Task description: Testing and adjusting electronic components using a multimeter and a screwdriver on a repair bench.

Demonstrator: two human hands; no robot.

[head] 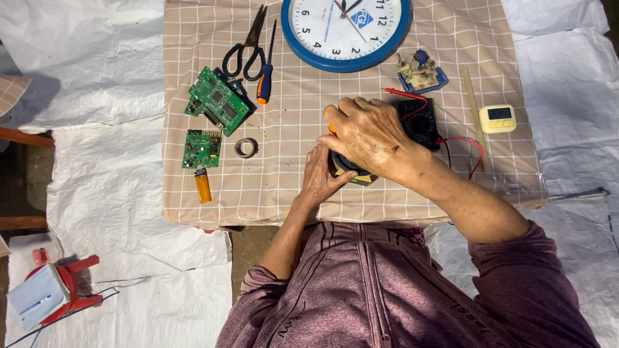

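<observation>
Both hands at table centre: left hand (320,173) and right hand (367,134) clasped together around a black-and-yellow device (351,173). Multimeter (419,121) at 3 o'clock; wall clock (345,29) at 12; circuit boards (216,100) at 9.

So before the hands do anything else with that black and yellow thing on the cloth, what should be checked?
1. Both hands on the thing: ok. The left hand and the right hand cover the black and yellow thing.
2. How firmly it is held: cannot tell, fingers hide it.
3. Screwdriver within reach: ok, beside the scissors.
4. Red leads out from under the hands: cannot tell, they run close by the right wrist.
5. Circuit boards out of the way: ok, off to one side.
</observation>
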